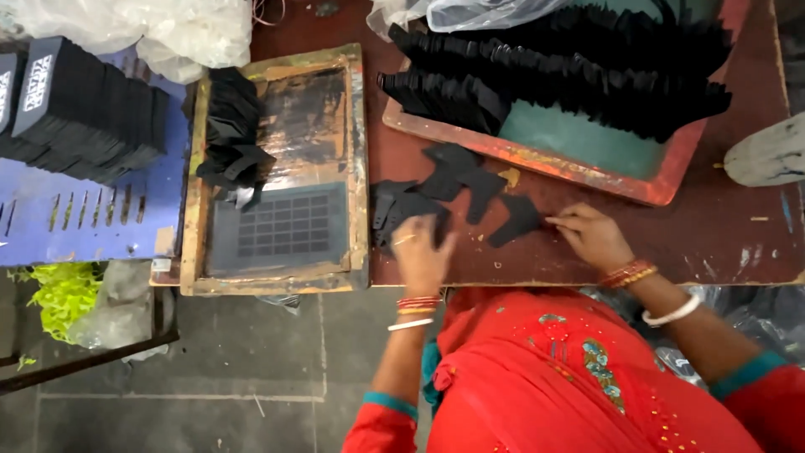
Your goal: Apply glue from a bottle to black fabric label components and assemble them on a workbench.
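You've got a wooden screen-printing frame left on the table, a blue slotted board beside it, clear plastic bags behind.

Her left hand covers part of the small pile of black card pieces, so how the fingers grip it can't be seen. The right hand hides its fingertips against the table, beside one black piece. The stack of printed black cards runs off the left edge, and the tray of black cut-outs off the top
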